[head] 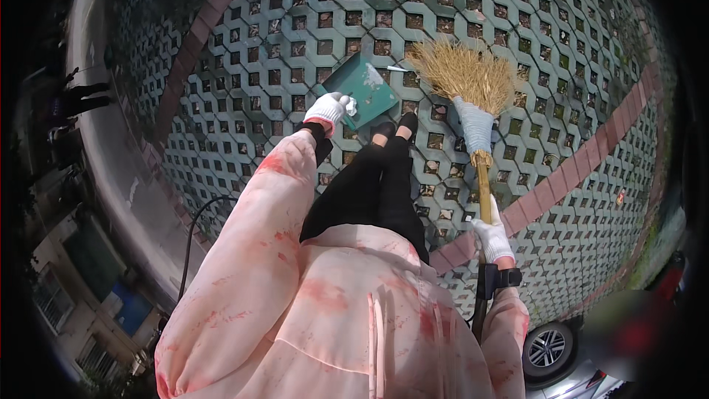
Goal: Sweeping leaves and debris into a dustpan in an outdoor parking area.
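Note:
My left hand (328, 108), in a white knit glove, is closed at the near left side of a green dustpan (379, 101). It appears to grip the pan's handle, which the fist mostly hides. A crumpled white scrap (351, 107) shows beside my fingers, and a pale patch marks the pan's surface. My right hand (492, 234), also gloved, grips the wooden stick of a straw broom (468, 75). Pale cord binds the broom's neck, and its bristles fan out to the right of the pan. A thin white stick (399, 68) lies between pan and bristles.
Green grid pavers (310, 22) with litter in their holes cover the ground, crossed by red brick strips (576, 169). My feet (396, 128) stand just below the pan. A car wheel (548, 348) is at lower right. A person (83, 97) stands on the road at far left.

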The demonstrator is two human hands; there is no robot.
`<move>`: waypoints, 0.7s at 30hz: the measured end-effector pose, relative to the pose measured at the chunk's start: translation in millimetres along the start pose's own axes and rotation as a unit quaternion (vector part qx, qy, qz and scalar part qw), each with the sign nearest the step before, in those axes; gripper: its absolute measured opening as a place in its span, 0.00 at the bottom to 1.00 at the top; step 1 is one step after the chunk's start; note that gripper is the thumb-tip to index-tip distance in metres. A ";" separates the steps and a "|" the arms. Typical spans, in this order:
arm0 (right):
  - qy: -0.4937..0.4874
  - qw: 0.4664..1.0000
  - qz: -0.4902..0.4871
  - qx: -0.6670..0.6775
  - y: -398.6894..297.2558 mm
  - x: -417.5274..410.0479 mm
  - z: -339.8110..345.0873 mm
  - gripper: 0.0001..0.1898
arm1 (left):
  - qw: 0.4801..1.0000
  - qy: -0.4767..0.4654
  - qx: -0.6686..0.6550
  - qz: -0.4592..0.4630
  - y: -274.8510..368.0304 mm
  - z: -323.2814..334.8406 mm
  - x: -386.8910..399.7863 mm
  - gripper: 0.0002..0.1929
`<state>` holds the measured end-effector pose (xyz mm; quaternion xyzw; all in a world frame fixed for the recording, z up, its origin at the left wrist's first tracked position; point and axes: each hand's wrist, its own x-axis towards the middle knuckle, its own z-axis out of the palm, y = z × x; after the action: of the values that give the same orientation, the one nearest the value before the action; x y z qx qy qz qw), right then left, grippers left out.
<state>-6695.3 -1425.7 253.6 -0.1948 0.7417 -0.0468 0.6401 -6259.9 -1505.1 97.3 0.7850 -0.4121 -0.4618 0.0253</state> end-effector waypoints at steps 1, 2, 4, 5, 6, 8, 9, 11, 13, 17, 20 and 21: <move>0.001 0.998 0.008 -0.070 -1.3 4.5 7.8 0.39 | 1.000 0.010 0.024 0.013 7.4 3.7 4.7 0.18; 0.007 0.989 -0.052 -0.135 26.3 17.7 8.1 0.40 | 1.000 0.006 0.010 0.020 7.1 11.9 10.2 0.17; -0.015 0.978 -0.077 -0.191 35.6 10.2 19.4 0.40 | 0.999 -0.037 -0.032 0.000 8.1 14.2 9.1 0.18; -0.055 0.988 0.021 -0.144 39.4 1.9 17.1 0.39 | 0.998 -0.045 -0.039 -0.005 7.5 14.6 6.3 0.18; -0.073 0.991 0.035 -0.104 47.1 -7.3 17.8 0.39 | 0.998 -0.044 -0.040 -0.004 6.5 14.4 2.4 0.18; -0.101 0.992 0.070 -0.029 71.8 -37.9 17.8 0.40 | 0.993 -0.049 -0.101 -0.030 2.7 10.9 -5.5 0.19; -0.109 0.990 0.090 0.007 78.3 -55.4 20.3 0.40 | 0.993 -0.047 -0.102 -0.028 -1.5 10.1 -5.3 0.19; -0.111 0.990 0.081 0.042 87.6 -82.1 26.6 0.41 | 0.999 -0.003 -0.030 -0.014 -17.6 15.2 0.3 0.20; -0.094 0.987 0.090 0.096 106.7 -105.2 21.2 0.41 | 0.999 -0.025 -0.041 -0.020 -9.4 11.1 -6.0 0.23; -0.048 0.974 0.083 0.205 120.4 -134.7 2.1 0.40 | 0.990 -0.050 -0.113 -0.064 2.3 7.6 -17.0 0.25; -0.081 0.972 0.084 0.202 131.4 -142.8 -25.5 0.40 | 0.978 -0.039 -0.187 -0.087 11.4 26.2 -11.3 0.25; -0.050 0.968 0.070 0.234 142.7 -144.9 -31.8 0.40 | 0.975 -0.048 -0.196 -0.094 32.6 26.1 -21.7 0.24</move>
<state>-6743.6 -1249.7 348.6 0.0109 0.6890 -0.1639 0.7059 -6304.7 -1503.2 111.3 0.7767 -0.2391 -0.5712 0.1152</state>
